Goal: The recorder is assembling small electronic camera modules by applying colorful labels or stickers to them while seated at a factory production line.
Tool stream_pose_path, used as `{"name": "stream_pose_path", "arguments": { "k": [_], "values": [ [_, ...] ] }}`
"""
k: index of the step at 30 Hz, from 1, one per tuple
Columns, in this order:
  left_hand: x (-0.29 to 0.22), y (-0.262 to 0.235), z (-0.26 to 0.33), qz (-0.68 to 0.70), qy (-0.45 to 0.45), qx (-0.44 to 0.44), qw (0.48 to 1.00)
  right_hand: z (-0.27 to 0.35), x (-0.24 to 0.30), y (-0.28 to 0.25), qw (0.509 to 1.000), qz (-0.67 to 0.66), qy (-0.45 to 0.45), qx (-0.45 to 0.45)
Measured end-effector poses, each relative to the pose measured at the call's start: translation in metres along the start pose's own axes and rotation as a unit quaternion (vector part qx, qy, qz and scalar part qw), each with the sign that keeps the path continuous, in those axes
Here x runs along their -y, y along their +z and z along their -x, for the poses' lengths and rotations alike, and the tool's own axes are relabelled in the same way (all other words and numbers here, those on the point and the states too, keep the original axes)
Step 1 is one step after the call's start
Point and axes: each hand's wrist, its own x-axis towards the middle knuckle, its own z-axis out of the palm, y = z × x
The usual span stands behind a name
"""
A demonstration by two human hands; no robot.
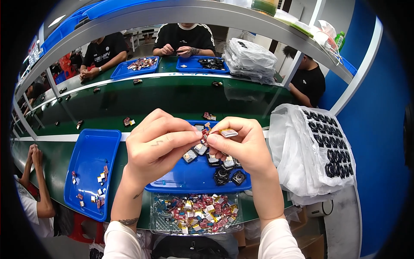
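Observation:
My left hand (157,144) and my right hand (243,146) meet over a blue tray (172,183). Pinched in the left fingertips is a small red circuit board (205,134), partly hidden by the fingers. The right thumb and fingers grip a flat silver battery (228,133) with a yellowish edge, close beside the board. Whether a wire joins the two is too small to tell. In the tray below lie several grey-and-black square housings (200,149) and round black parts (221,176).
Nearest me is a clear plastic tray (154,222) heaped with red boards and batteries. Another blue tray (88,151) at left holds a few. Right stands a stack of white sheets (289,151) bearing black round parts. Beyond runs a green conveyor (172,97); co-workers sit across it, beneath a metal shelf frame (172,19).

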Motion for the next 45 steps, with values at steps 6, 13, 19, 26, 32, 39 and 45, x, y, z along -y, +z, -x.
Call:
{"name": "stream_pose_path", "arguments": {
  "k": [6, 13, 19, 26, 32, 39, 45],
  "values": [
    [0.006, -0.004, 0.003, -0.016, -0.020, 0.019, 0.999, -0.004, -0.008, 0.006, 0.999, 0.036, -0.034, -0.021],
    [0.003, -0.004, 0.005, 0.003, -0.115, 0.017, 0.993, -0.009, -0.017, -0.001, 0.983, 0.133, -0.121, -0.032],
    [0.001, -0.010, 0.000, -0.071, -0.127, 0.067, 0.987, -0.010, -0.020, -0.009, 0.981, 0.166, -0.097, -0.037],
    [0.006, -0.003, 0.004, -0.085, -0.036, 0.116, 0.989, -0.011, -0.015, -0.005, 0.995, 0.061, 0.062, 0.056],
    [0.012, -0.007, 0.006, -0.022, -0.115, 0.085, 0.989, -0.013, -0.015, -0.008, 0.998, 0.051, 0.015, 0.022],
    [0.007, 0.005, 0.009, 0.046, -0.224, 0.076, 0.971, -0.014, -0.024, -0.001, 0.985, 0.086, -0.146, -0.027],
    [0.009, 0.005, 0.011, 0.075, -0.219, 0.106, 0.967, -0.013, -0.022, 0.000, 0.973, 0.142, -0.177, -0.033]
  ]
}}
